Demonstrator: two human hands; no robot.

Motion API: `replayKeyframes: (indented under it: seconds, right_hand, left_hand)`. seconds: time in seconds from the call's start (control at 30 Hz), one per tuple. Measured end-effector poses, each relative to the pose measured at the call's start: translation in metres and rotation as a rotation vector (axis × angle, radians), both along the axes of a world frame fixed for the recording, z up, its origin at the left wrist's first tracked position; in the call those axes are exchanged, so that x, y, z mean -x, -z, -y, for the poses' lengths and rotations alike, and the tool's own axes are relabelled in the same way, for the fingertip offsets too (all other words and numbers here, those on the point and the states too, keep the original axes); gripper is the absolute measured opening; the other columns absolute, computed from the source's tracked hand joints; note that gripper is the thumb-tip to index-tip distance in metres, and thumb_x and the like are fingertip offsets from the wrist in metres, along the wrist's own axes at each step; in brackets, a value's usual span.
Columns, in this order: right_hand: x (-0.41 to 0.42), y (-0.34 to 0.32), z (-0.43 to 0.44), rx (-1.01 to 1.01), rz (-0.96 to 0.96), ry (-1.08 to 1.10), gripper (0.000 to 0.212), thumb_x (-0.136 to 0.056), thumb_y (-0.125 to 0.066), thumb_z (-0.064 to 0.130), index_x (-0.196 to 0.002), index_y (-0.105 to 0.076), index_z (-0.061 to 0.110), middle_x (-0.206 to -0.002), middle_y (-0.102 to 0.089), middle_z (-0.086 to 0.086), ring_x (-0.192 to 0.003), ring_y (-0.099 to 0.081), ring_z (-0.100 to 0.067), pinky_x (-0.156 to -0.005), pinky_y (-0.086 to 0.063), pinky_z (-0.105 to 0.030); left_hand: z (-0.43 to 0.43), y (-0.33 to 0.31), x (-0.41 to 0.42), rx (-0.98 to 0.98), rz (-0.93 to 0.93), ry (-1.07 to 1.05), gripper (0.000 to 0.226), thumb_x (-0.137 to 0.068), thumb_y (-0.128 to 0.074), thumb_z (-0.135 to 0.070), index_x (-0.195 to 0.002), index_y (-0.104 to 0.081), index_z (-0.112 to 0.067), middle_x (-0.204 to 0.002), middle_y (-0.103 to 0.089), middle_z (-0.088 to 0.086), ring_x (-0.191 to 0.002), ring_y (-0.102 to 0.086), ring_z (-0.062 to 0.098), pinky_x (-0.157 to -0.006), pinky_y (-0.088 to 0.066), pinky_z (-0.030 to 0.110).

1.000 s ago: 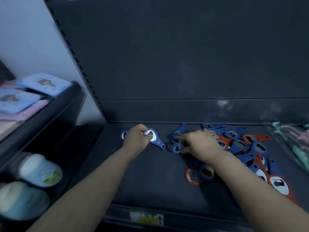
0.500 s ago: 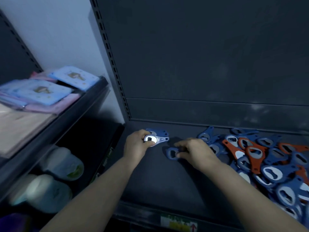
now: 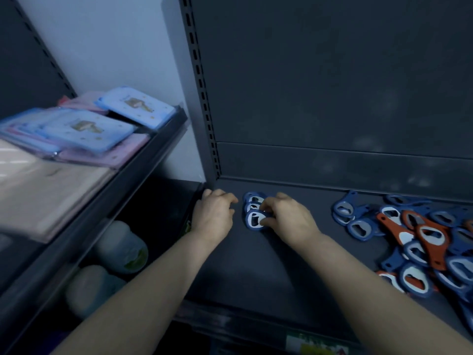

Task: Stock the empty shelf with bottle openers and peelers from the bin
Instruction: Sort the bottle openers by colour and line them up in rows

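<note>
Three blue bottle openers (image 3: 252,210) lie in a short overlapping row at the back left corner of the dark shelf (image 3: 256,267). My right hand (image 3: 289,217) pinches the nearest one of the row between thumb and fingertips. Just left of the row, my left hand (image 3: 213,213) rests on the shelf with loosely curled fingers and holds nothing. A loose pile of blue and orange bottle openers (image 3: 419,237) covers the right part of the shelf. No peelers and no bin are in view.
The slotted upright (image 3: 202,98) and the back panel (image 3: 332,85) close in the shelf's corner. On the neighbouring rack to the left lie flat blue and pink packets (image 3: 84,129), with white bottles (image 3: 120,248) below. A price label (image 3: 314,344) marks the front edge.
My left hand has let go of its blue opener, which now lies in the corner row. My right hand brought another blue opener left to the row. The view swung left.
</note>
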State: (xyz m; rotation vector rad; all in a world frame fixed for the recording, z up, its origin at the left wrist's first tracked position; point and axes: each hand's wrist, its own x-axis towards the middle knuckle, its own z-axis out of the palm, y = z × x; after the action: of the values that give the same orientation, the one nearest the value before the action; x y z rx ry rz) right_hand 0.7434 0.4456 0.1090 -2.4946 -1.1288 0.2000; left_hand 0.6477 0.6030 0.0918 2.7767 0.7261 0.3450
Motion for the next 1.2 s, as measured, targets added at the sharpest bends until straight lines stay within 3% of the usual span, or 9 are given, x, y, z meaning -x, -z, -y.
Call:
replayKeyframes:
  seconds: [0.17,0.33,0.43,0.57,0.63,0.8,1.03,1.13,1.2]
  right_hand:
    - [-0.001,0.005,-0.008,0.077,0.120,0.020,0.035,-0.088,-0.061,0.034,-0.123,-0.058,0.027,-0.117,-0.052,0.001,-0.114,-0.047,-0.021,-0.088,-0.038,-0.034]
    - [-0.001,0.005,0.003,0.000,0.164,0.055,0.029,-0.091,-0.057,0.036,-0.119,-0.060,0.028,-0.115,-0.054,0.002,-0.113,-0.048,-0.021,-0.089,-0.037,-0.034]
    - [-0.009,0.003,0.031,0.047,0.254,0.112,0.023,-0.094,-0.053,0.027,-0.114,-0.062,0.031,-0.110,-0.058,0.003,-0.108,-0.051,-0.022,-0.083,-0.037,-0.034]
    - [-0.031,0.001,0.091,0.188,0.312,0.293,0.037,-0.087,-0.049,0.008,-0.113,-0.061,0.031,-0.111,-0.060,0.002,-0.108,-0.050,-0.023,-0.083,-0.036,-0.036]
    - [-0.042,-0.001,0.123,0.253,0.323,0.341,0.040,-0.088,-0.048,0.010,-0.120,-0.058,0.032,-0.117,-0.059,0.003,-0.112,-0.047,-0.023,-0.086,-0.036,-0.036]
    - [-0.057,0.000,0.165,0.359,0.335,0.193,0.046,-0.095,-0.042,0.018,-0.140,-0.040,0.030,-0.142,-0.043,0.008,-0.132,-0.031,-0.020,-0.097,-0.029,-0.039]
    - [-0.081,-0.001,0.180,0.291,0.316,0.133,0.031,-0.091,-0.056,0.032,-0.121,-0.055,0.031,-0.120,-0.053,0.009,-0.122,-0.035,-0.019,-0.096,-0.027,-0.038]
    - [-0.090,-0.007,0.185,0.128,0.294,0.078,0.022,-0.085,-0.064,0.035,-0.106,-0.064,0.028,-0.105,-0.060,0.009,-0.114,-0.043,-0.016,-0.100,-0.022,-0.031]
    - [-0.089,-0.013,0.187,-0.023,0.232,0.070,0.013,-0.083,-0.068,0.029,-0.095,-0.066,0.024,-0.094,-0.063,0.007,-0.102,-0.052,-0.017,-0.091,-0.031,-0.027]
  left_hand:
    - [-0.008,-0.005,0.007,-0.042,-0.031,0.014,0.029,-0.092,-0.059,-0.021,-0.121,-0.061,-0.025,-0.125,-0.057,-0.003,-0.112,-0.045,0.021,-0.092,-0.045,0.037]
    - [0.003,-0.011,-0.001,-0.020,0.002,0.068,0.030,-0.092,-0.057,-0.017,-0.120,-0.062,-0.024,-0.125,-0.058,-0.001,-0.113,-0.046,0.022,-0.094,-0.044,0.037]
    - [0.020,-0.015,-0.016,0.012,0.017,0.123,0.029,-0.090,-0.057,-0.018,-0.118,-0.063,-0.023,-0.121,-0.059,-0.002,-0.111,-0.046,0.022,-0.093,-0.044,0.037]
    - [0.059,-0.017,-0.044,0.043,0.056,0.211,0.025,-0.092,-0.057,-0.021,-0.117,-0.063,-0.023,-0.116,-0.062,-0.005,-0.110,-0.048,0.018,-0.087,-0.046,0.032]
    - [0.085,-0.018,-0.061,0.077,0.040,0.263,0.023,-0.092,-0.059,-0.023,-0.115,-0.064,-0.023,-0.113,-0.065,-0.005,-0.109,-0.051,0.019,-0.086,-0.046,0.032]
    - [0.142,-0.016,-0.101,0.198,-0.024,0.269,0.025,-0.093,-0.058,-0.028,-0.116,-0.062,-0.021,-0.113,-0.066,-0.002,-0.108,-0.058,0.020,-0.086,-0.049,0.032]
    - [0.168,-0.011,-0.126,0.210,-0.051,0.147,0.026,-0.093,-0.058,-0.028,-0.117,-0.058,-0.017,-0.117,-0.062,0.003,-0.107,-0.058,0.024,-0.085,-0.049,0.034]
    - [0.168,-0.010,-0.127,0.217,-0.061,0.110,0.027,-0.095,-0.056,-0.026,-0.120,-0.058,-0.017,-0.120,-0.061,0.003,-0.108,-0.058,0.024,-0.085,-0.048,0.032]
    - [0.167,-0.009,-0.126,0.218,-0.074,0.082,0.025,-0.095,-0.054,-0.024,-0.119,-0.059,-0.017,-0.120,-0.061,0.004,-0.109,-0.058,0.024,-0.085,-0.048,0.032]
